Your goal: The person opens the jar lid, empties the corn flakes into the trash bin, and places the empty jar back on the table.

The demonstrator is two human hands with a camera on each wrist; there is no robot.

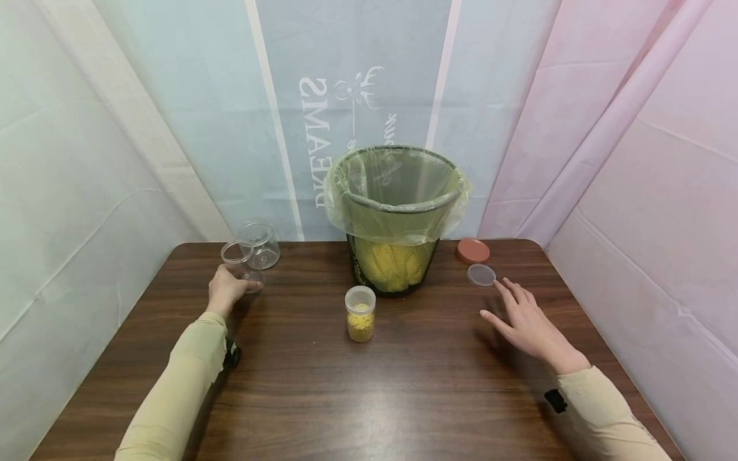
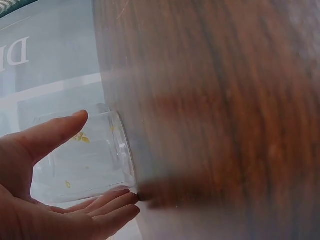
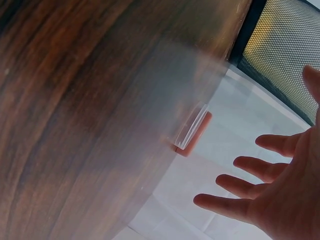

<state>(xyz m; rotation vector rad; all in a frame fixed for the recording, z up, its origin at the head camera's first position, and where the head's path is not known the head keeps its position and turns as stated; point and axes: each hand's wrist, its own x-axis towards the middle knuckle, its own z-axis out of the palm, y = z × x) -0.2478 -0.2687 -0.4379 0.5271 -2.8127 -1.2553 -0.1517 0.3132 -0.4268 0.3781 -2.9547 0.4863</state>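
Note:
At the left back of the table, my left hand (image 1: pixel 226 289) is around a clear jar (image 1: pixel 236 251), thumb on one side and fingers on the other. In the left wrist view a few yellow bits cling to this jar (image 2: pixel 95 160). A second clear jar (image 1: pixel 265 246) stands just behind it. My right hand (image 1: pixel 530 326) hovers over the right side with spread fingers, holding nothing. Its fingertips are near a clear flat lid (image 1: pixel 481 275), and a reddish-brown lid (image 1: pixel 473 250) lies behind that. Mid-table stands a small clear jar of yellow bits (image 1: pixel 360 323) with a translucent top.
A black mesh bin (image 1: pixel 398 256) with a yellowish liner bag (image 1: pixel 392 224) stands at the back middle; yellow shows through its mesh. Curtains (image 1: pixel 369 38) hang behind the dark wooden table (image 1: pixel 323 397), and pale cloth walls (image 1: pixel 651 192) enclose both sides.

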